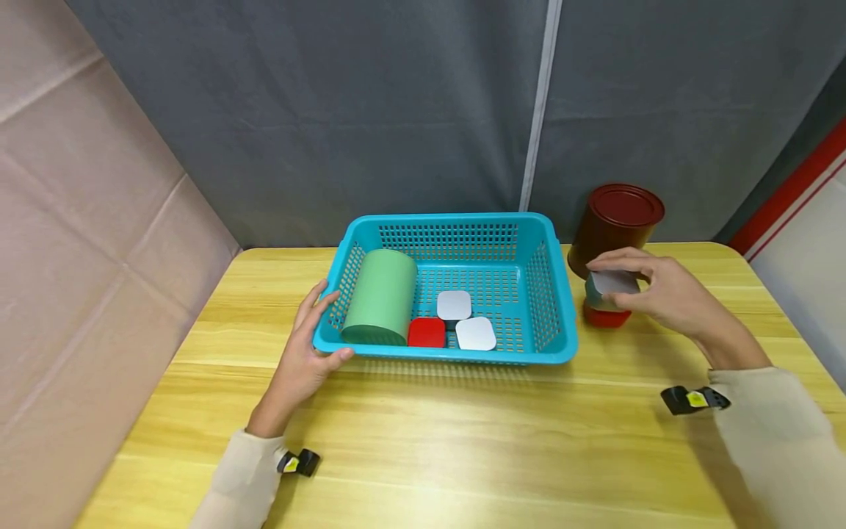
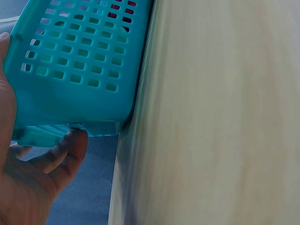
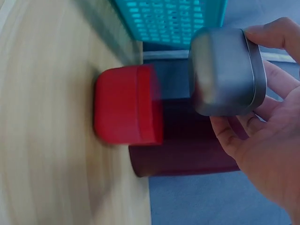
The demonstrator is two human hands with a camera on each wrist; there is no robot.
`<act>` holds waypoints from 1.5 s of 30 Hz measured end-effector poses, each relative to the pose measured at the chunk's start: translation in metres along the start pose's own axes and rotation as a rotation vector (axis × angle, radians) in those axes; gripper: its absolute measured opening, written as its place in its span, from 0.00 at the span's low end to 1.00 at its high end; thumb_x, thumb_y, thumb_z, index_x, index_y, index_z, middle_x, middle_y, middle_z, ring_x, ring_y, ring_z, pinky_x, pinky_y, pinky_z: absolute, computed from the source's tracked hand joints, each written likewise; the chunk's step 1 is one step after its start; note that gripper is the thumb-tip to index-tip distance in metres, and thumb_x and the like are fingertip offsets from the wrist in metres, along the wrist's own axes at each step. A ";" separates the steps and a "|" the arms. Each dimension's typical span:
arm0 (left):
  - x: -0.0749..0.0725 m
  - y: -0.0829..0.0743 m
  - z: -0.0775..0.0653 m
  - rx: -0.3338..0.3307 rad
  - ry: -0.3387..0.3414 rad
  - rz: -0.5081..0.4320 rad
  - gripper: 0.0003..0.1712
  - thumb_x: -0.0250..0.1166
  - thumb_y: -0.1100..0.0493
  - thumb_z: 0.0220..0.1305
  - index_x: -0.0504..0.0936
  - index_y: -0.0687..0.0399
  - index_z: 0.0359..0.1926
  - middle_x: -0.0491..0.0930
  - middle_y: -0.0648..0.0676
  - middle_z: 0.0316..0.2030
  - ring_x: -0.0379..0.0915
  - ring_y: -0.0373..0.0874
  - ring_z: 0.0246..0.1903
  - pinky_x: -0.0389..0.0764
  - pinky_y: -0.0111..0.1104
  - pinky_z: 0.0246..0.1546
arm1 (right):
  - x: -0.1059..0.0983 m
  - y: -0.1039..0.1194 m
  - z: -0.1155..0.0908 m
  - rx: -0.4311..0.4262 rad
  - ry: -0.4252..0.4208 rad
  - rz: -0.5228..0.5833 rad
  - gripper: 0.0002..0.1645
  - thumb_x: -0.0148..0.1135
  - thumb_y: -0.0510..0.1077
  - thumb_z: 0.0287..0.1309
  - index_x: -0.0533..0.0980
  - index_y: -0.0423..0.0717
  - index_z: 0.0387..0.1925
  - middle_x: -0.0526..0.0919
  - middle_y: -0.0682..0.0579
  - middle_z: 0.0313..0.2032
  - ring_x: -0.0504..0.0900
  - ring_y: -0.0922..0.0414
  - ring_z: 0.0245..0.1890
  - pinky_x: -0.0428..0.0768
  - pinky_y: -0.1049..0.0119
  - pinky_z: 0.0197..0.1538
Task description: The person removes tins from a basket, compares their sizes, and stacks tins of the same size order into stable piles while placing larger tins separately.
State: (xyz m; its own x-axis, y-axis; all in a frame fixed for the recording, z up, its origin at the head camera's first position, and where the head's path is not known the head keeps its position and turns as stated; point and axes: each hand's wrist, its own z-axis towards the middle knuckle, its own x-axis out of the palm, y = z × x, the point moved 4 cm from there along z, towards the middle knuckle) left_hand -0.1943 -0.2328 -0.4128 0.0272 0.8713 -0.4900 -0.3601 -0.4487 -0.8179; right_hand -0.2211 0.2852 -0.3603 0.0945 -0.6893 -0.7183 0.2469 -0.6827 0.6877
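Observation:
On the right, my right hand (image 1: pixel 681 301) pinches a small grey square tin (image 3: pixel 220 72) with a lid, thumb on one side and fingers on the other. A red square tin (image 3: pixel 119 105) stands on the table just below, apart from the grey one in the right wrist view. Behind both is a tall dark red canister (image 1: pixel 615 220) with a lid. My left hand (image 1: pixel 304 367) grips the left front corner of a turquoise plastic basket (image 2: pixel 89 105), thumb at the front rim and fingers along its left side.
Inside the basket lie a green cylinder (image 1: pixel 383 297) on its side, a red square tin (image 1: pixel 427 333) and two pale-topped square tins (image 1: pixel 454 304). The wooden table (image 1: pixel 436 448) meets a grey curtain (image 1: pixel 370 132) at the back and a pale cloth wall (image 1: pixel 99 242) at left.

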 end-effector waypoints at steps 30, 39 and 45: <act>0.000 0.002 0.001 -0.001 -0.003 0.000 0.51 0.78 0.63 0.54 0.66 0.51 0.78 0.46 0.50 0.84 0.46 0.58 0.80 0.59 0.15 0.66 | 0.008 -0.028 0.000 0.004 0.013 0.028 0.27 0.68 0.38 0.63 0.80 0.43 0.64 0.73 0.67 0.60 0.64 0.73 0.55 0.65 0.77 0.50; 0.000 0.003 0.001 0.003 -0.003 0.000 0.51 0.79 0.63 0.54 0.67 0.51 0.78 0.46 0.53 0.84 0.46 0.58 0.80 0.59 0.15 0.66 | 0.009 -0.027 -0.001 -0.029 0.011 0.035 0.25 0.67 0.36 0.63 0.80 0.40 0.62 0.71 0.75 0.58 0.64 0.74 0.56 0.65 0.79 0.51; 0.000 0.002 0.001 0.004 -0.005 0.003 0.51 0.78 0.64 0.54 0.66 0.52 0.78 0.46 0.51 0.84 0.46 0.58 0.80 0.59 0.15 0.66 | 0.009 -0.026 -0.001 -0.048 0.008 0.038 0.25 0.67 0.35 0.62 0.80 0.40 0.62 0.71 0.77 0.57 0.64 0.75 0.56 0.64 0.80 0.51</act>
State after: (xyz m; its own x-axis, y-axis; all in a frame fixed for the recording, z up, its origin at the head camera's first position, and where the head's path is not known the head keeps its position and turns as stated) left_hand -0.1958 -0.2338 -0.4138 0.0216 0.8711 -0.4906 -0.3640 -0.4502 -0.8154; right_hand -0.2255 0.2970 -0.3849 0.1125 -0.7127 -0.6924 0.2887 -0.6433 0.7091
